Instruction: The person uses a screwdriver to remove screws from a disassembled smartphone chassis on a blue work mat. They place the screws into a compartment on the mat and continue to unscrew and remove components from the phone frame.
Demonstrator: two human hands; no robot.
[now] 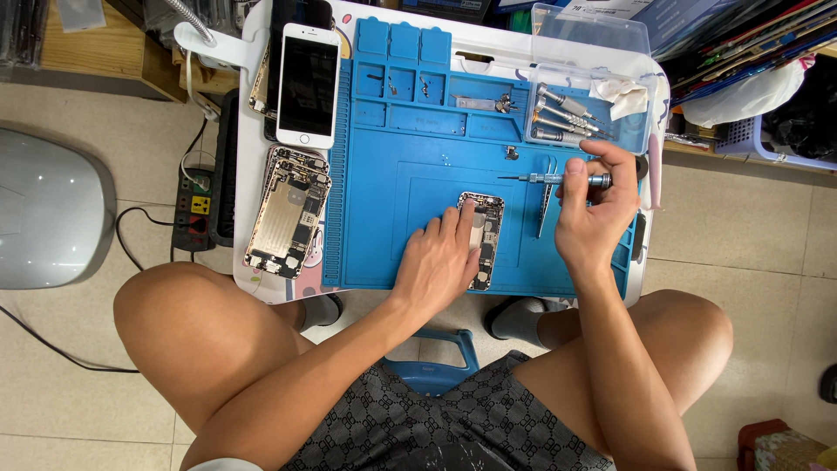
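**Person's body, head view**

Bare forearms, no sleeves, no watch or rings visible. Left hand (440, 262) and right hand (593, 214) ungloved. Dark grey shorts (418, 419) with a repeating pale geometric print, lower centre of frame. Bare knees at lower left and lower right. Grey socks (521, 321) on both feet, centre.

Left hand (440, 257) flat, palm down, fingers extended — right hand (593, 214) raised, fingertips in pinch grip.
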